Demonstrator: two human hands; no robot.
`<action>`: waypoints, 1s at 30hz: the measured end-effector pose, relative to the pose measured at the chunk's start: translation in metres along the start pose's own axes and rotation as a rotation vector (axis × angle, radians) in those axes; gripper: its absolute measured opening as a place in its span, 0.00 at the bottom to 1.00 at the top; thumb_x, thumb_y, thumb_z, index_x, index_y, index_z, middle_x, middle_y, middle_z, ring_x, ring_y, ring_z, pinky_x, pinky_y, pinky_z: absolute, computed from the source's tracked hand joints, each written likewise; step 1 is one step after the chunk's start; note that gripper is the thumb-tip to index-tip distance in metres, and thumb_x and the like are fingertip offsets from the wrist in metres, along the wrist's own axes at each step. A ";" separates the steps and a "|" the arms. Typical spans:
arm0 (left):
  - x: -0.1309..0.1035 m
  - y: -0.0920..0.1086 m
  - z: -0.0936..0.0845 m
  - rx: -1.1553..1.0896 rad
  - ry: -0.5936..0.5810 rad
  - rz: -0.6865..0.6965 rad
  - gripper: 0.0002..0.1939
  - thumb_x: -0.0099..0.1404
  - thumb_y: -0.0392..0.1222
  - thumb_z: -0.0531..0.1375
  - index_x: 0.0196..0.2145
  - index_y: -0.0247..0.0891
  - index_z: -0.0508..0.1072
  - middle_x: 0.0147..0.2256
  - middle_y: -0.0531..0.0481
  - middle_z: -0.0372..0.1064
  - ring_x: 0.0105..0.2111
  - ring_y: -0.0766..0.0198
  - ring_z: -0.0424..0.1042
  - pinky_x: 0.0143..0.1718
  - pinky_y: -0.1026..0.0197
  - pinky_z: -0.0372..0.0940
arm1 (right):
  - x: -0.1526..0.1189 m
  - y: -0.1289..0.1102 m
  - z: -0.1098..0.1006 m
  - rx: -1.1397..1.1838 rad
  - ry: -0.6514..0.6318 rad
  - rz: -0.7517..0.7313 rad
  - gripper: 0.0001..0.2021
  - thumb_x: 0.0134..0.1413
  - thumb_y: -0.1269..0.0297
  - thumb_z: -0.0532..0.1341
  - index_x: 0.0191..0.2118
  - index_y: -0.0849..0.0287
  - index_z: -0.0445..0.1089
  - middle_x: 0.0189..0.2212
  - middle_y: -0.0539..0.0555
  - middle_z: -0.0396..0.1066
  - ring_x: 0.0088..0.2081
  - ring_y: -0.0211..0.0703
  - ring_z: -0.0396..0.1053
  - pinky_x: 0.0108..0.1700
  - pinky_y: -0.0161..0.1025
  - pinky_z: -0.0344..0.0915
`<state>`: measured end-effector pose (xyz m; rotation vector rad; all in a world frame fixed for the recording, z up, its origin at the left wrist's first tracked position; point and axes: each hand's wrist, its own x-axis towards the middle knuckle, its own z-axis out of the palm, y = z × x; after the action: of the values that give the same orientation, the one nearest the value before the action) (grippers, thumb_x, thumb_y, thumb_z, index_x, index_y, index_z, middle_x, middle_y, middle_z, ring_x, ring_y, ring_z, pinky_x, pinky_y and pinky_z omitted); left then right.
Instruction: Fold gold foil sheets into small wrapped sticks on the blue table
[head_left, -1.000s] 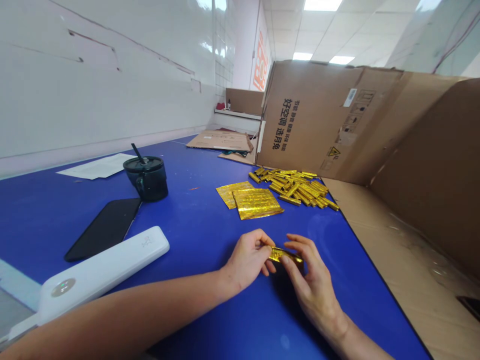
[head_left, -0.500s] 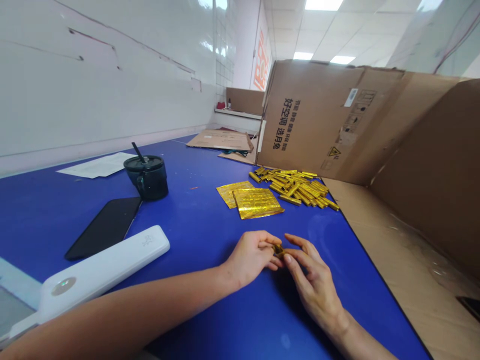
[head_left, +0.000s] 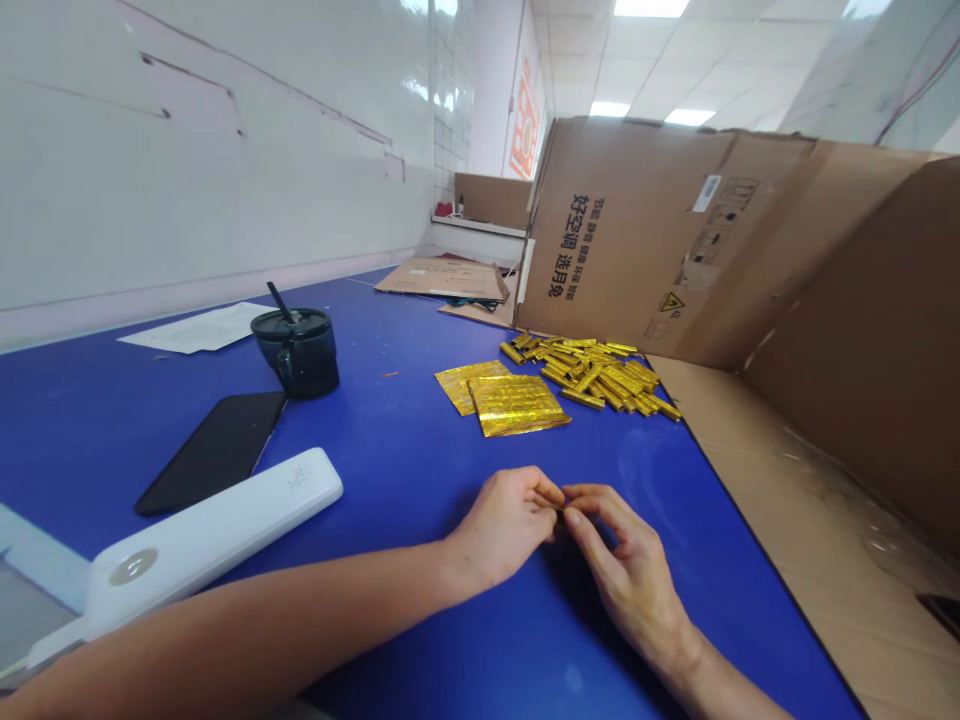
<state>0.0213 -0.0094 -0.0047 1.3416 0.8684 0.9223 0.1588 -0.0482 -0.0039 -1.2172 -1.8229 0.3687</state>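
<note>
Left hand point(head_left: 507, 522) and right hand point(head_left: 631, 562) pinch a piece point(head_left: 559, 511) (mostly hidden). Gold sheets point(head_left: 520, 405) and rolls point(head_left: 616, 384) lie beyond.

The left hand point(head_left: 501, 528) and right hand point(head_left: 631, 565) come together, fingers point(head_left: 604, 497) bent and pinching; the left forearm point(head_left: 300, 618) slants inward, the right wrist point(head_left: 688, 648) angling from the right.

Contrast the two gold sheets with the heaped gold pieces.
The gold sheets are broad and mostly flat; the gold pieces are narrow and strip-like. The sheets show as two overlapping squares, whereas the pieces are many, jumbled at various angles. The pieces lie nearer the cardboard box than the sheets do. Both are shiny gold, on the blue table.
</note>
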 end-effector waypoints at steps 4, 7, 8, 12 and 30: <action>0.000 -0.003 -0.001 0.090 0.019 0.030 0.04 0.51 0.33 0.55 0.28 0.33 0.66 0.22 0.51 0.67 0.23 0.67 0.68 0.25 0.65 0.63 | 0.001 -0.002 0.000 -0.054 0.001 -0.061 0.08 0.54 0.65 0.52 0.28 0.57 0.66 0.31 0.55 0.67 0.33 0.41 0.66 0.35 0.37 0.63; -0.003 -0.003 -0.001 0.156 0.005 0.084 0.05 0.53 0.33 0.53 0.29 0.34 0.67 0.23 0.51 0.67 0.25 0.66 0.69 0.26 0.65 0.63 | 0.001 -0.001 0.001 -0.123 0.017 -0.085 0.09 0.54 0.64 0.52 0.28 0.56 0.66 0.29 0.54 0.67 0.31 0.41 0.65 0.33 0.37 0.63; -0.004 -0.003 -0.001 0.164 0.000 0.104 0.06 0.53 0.32 0.52 0.30 0.34 0.67 0.24 0.51 0.68 0.26 0.66 0.69 0.27 0.65 0.63 | 0.001 0.000 0.001 -0.147 0.021 -0.090 0.09 0.54 0.64 0.52 0.28 0.56 0.67 0.29 0.54 0.67 0.31 0.41 0.65 0.33 0.37 0.63; -0.007 -0.002 0.000 0.155 0.000 0.131 0.08 0.53 0.31 0.52 0.33 0.35 0.66 0.27 0.50 0.69 0.28 0.66 0.70 0.30 0.65 0.63 | 0.001 0.003 0.000 -0.197 0.018 -0.098 0.09 0.54 0.64 0.52 0.28 0.57 0.67 0.31 0.55 0.67 0.33 0.42 0.65 0.35 0.39 0.62; -0.008 0.003 0.002 0.072 -0.012 0.084 0.06 0.54 0.30 0.53 0.31 0.34 0.66 0.27 0.50 0.68 0.27 0.67 0.70 0.28 0.66 0.65 | 0.002 0.004 -0.001 -0.232 -0.043 -0.159 0.09 0.55 0.66 0.49 0.30 0.57 0.65 0.31 0.55 0.67 0.32 0.41 0.66 0.34 0.38 0.64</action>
<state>0.0198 -0.0171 -0.0019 1.4534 0.8486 0.9542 0.1620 -0.0450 -0.0053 -1.2151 -2.0275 0.0965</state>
